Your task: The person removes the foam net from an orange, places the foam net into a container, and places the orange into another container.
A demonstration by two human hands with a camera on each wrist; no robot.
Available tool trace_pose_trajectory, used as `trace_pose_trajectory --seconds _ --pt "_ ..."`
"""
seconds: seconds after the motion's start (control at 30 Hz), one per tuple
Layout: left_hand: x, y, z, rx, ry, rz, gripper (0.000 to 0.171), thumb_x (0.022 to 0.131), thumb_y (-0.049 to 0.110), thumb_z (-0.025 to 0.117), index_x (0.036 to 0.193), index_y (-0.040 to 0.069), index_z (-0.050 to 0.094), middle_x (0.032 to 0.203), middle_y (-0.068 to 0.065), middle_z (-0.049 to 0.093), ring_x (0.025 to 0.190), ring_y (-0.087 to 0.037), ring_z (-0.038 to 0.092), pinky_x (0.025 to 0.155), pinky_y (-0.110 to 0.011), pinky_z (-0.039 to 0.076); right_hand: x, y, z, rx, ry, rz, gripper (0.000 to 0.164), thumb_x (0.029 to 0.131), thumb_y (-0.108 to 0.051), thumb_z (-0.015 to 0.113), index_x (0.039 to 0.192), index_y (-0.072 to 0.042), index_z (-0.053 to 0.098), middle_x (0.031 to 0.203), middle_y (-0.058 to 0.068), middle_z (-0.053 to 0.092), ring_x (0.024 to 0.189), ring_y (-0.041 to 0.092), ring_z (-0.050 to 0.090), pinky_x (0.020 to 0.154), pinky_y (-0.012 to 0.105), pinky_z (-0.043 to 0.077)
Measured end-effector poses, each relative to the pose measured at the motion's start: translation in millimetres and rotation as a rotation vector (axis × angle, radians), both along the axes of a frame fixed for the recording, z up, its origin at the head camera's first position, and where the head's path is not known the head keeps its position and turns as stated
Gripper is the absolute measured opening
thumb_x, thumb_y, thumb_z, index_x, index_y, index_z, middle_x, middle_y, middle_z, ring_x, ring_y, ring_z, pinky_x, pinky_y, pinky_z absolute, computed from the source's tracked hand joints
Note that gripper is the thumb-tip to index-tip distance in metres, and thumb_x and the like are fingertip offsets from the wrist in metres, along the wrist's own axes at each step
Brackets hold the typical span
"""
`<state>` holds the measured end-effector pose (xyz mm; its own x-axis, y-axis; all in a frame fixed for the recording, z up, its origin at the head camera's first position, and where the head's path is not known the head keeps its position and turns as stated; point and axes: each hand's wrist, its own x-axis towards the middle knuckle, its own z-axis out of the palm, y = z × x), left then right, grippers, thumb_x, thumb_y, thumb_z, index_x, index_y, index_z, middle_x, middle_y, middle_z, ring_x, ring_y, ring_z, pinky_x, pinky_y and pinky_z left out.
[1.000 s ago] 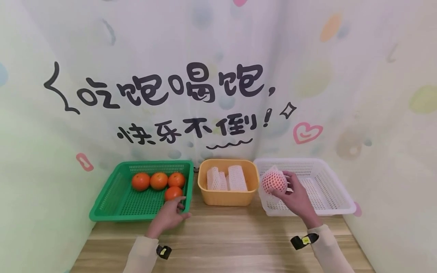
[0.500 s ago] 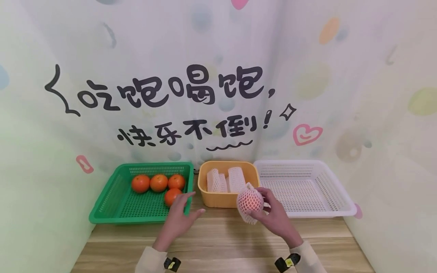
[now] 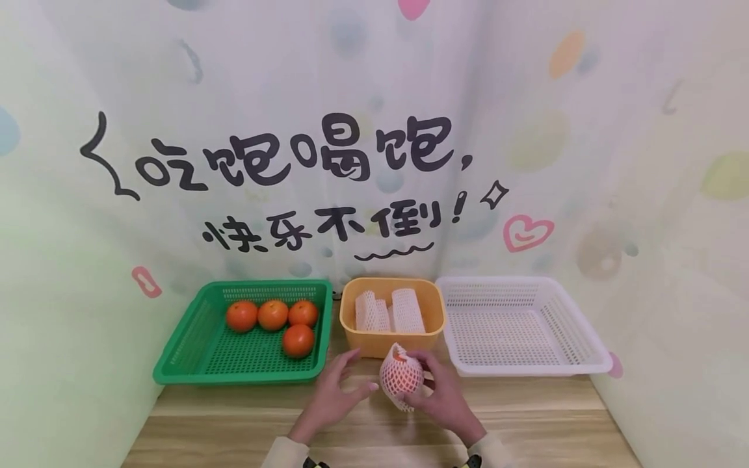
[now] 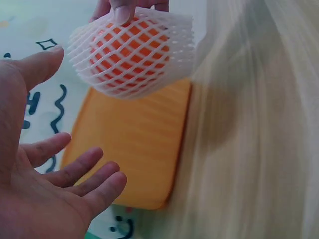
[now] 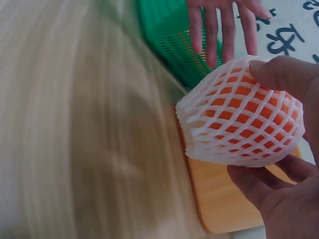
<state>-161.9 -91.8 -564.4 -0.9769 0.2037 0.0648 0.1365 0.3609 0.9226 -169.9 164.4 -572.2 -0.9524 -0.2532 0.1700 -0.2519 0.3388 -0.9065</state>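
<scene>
My right hand point(image 3: 449, 400) holds a round orange-red fruit point(image 3: 401, 378) between thumb and fingers, over the table in front of the yellow bin. A white foam net sleeve point(image 5: 244, 112) is stretched around the fruit; its end stands open past the fruit in both wrist views. To the left, my left hand point(image 3: 333, 396) is spread with straight fingers, palm facing the fruit and apart from it. In the left wrist view nothing lies between the left thumb point(image 4: 42, 67) and fingers.
A green basket point(image 3: 234, 377) at left carries several bare orange-red fruits point(image 3: 298, 341). The yellow bin point(image 3: 392, 342) in the middle has several white foam nets point(image 3: 406, 312) in it. At right stands a white basket point(image 3: 526, 370). A printed curtain point(image 3: 351, 78) hangs close behind them.
My right hand has carried the netted fruit from over the white basket left and nearer to me. My left hand has moved right, away from the green basket, toward the fruit.
</scene>
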Motion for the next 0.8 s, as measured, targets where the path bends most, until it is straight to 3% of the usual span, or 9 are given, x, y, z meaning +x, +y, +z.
trace_pose_trajectory --seconds 0.23,0.33,0.5,0.63,0.8 --pt "-1.7 7 -29.9 0.139 -0.060 -0.152 0.080 0.089 0.027 0.082 0.155 0.009 0.041 0.155 -0.016 0.048 0.141 -0.042 0.044 0.115 -0.058 0.042 7.6 -15 -19.3 -0.024 -0.047 0.050 0.073 0.076 -0.016 0.091 0.138 -0.019 0.053 0.140 0.010 0.057 0.129 0.038 0.054 0.100 0.047 0.056" --pt "-1.3 10 -39.2 0.162 -0.099 -0.201 0.084 0.090 0.028 0.080 0.159 0.014 0.035 0.158 -0.015 0.044 0.141 -0.039 0.047 0.114 -0.052 0.045 9.9 -18 -27.0 -0.020 -0.053 0.069 0.071 0.078 -0.021 0.091 0.138 -0.018 0.053 0.142 0.010 0.057 0.130 0.038 0.054 0.101 0.047 0.056" --pt "2.7 16 -50.8 0.190 -0.131 -0.216 0.083 0.091 0.030 0.078 0.160 0.019 0.034 0.161 -0.021 0.038 0.136 -0.039 0.053 0.107 -0.038 0.051 13.5 -22 -37.6 -0.015 -0.062 0.105 0.068 0.081 -0.023 0.088 0.139 -0.018 0.051 0.147 0.010 0.054 0.133 0.036 0.051 0.103 0.048 0.055" --pt "5.7 18 -59.0 0.218 -0.120 -0.199 0.078 0.090 0.029 0.080 0.157 0.018 0.041 0.160 -0.021 0.039 0.139 -0.039 0.050 0.108 -0.033 0.050 16.2 -22 -43.7 -0.017 -0.052 0.116 0.067 0.082 -0.024 0.088 0.138 -0.018 0.051 0.149 0.009 0.053 0.135 0.034 0.050 0.104 0.049 0.054" --pt "8.4 19 -63.6 0.213 -0.104 -0.165 0.071 0.087 0.027 0.082 0.150 0.021 0.050 0.155 -0.016 0.047 0.135 -0.035 0.053 0.104 -0.023 0.047 18.9 -20 -47.8 -0.059 -0.085 0.130 0.069 0.083 -0.026 0.087 0.141 -0.018 0.049 0.151 0.007 0.052 0.138 0.029 0.049 0.107 0.037 0.050"
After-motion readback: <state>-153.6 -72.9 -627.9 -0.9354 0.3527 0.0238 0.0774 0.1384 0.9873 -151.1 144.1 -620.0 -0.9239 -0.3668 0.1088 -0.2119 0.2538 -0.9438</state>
